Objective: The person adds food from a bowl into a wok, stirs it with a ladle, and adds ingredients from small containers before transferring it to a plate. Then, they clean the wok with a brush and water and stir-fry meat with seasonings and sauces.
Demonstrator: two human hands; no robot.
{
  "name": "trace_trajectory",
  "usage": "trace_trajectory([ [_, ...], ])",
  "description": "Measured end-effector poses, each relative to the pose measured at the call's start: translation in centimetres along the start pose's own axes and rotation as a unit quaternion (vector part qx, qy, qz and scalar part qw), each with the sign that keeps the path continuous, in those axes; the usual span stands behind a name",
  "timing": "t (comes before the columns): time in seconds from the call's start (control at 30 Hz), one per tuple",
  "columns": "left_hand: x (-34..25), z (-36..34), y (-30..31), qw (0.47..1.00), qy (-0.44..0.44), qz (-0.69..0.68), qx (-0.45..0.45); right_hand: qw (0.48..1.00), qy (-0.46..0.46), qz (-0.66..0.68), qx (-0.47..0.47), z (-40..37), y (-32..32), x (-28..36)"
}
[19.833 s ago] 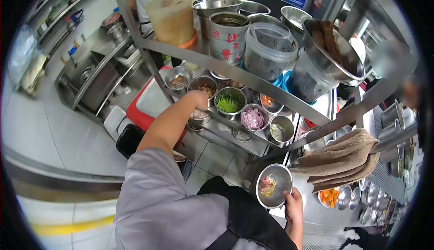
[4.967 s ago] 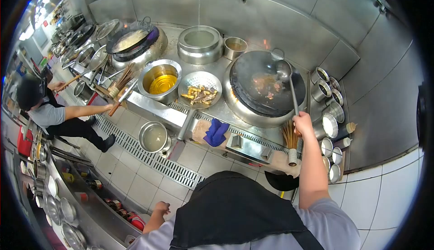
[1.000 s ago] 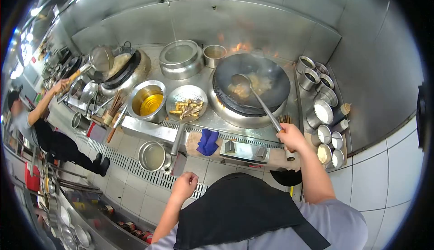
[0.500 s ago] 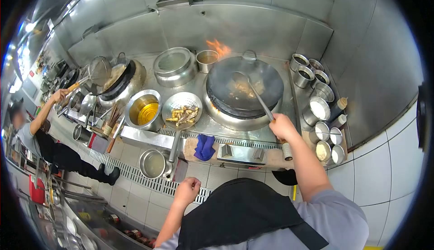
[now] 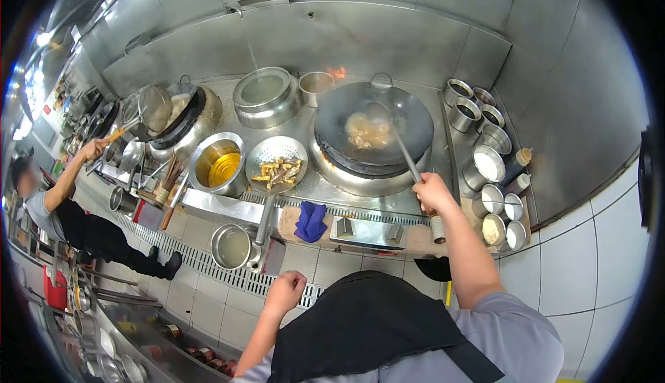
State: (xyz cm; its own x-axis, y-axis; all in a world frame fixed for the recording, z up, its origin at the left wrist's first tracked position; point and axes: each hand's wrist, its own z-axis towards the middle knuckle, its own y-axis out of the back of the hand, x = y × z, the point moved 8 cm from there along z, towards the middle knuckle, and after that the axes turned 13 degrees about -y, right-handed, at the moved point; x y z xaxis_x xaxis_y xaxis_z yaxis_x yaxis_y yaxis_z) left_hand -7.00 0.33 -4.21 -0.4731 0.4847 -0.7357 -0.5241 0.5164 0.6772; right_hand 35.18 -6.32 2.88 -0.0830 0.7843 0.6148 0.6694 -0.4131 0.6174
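Observation:
My right hand (image 5: 435, 194) grips the handle of a long ladle (image 5: 407, 156). The ladle's bowl rests inside the black wok (image 5: 334, 109), touching or just beside the food. That food (image 5: 366, 131) sits in pale brown liquid at the wok's middle, under thin haze. Low in front of my apron, my left hand (image 5: 286, 291) hangs with curled fingers and no visible object in it. A perforated strainer (image 5: 303, 153) holding browned strips (image 5: 278, 172) lies left of the wok, apart from both hands.
A pot of yellow oil (image 5: 239, 188) stands left of the strainer. Flame (image 5: 337, 73) shows behind the wok. Seasoning tins (image 5: 485, 168) line the right side. A blue cloth (image 5: 311, 222) lies on the front edge. Another person (image 5: 66, 210) works at the left with a wire skimmer (image 5: 151, 109).
The ladle's bowl has shifted slightly within the wok, and the food now looks wetter. The flame is smaller. A thin stream falls at the back left. My left hand is almost unmoved.

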Motion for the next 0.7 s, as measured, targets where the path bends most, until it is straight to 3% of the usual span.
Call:
trace_trajectory([
  [0.07, 0.3, 0.2, 0.0, 1.0, 0.003, 0.001, -0.002, 0.997, 0.056, -0.001, 0.053, -2.1, -0.1, 1.0],
  [0.27, 1.4, 0.1, 0.3, 1.0, 0.001, -0.008, -0.025, 0.99, 0.034, 0.039, 0.128, -1.1, -0.9, -0.3],
  [0.4, 1.5, 0.5, 0.5, 1.0, -0.024, 0.013, -0.003, 0.996, 0.04, 0.008, 0.08, -3.0, -0.5, 0.6],
  [0.57, 1.3, 0.4, 0.8, 1.0, -0.007, -0.002, -0.001, 0.99, 0.025, 0.02, 0.14, -2.4, -2.0, -0.1],
  [0.63, 1.6, 0.5, 0.8, 1.0, -0.013, -0.008, 0.002, 0.996, 0.035, -0.02, 0.075, -3.4, -1.5, 1.5],
  [0.7, 1.9, 0.5, 1.2, 1.0, -0.011, -0.01, -0.005, 0.996, 0.039, -0.002, 0.083, -3.2, -2.0, 1.4],
])
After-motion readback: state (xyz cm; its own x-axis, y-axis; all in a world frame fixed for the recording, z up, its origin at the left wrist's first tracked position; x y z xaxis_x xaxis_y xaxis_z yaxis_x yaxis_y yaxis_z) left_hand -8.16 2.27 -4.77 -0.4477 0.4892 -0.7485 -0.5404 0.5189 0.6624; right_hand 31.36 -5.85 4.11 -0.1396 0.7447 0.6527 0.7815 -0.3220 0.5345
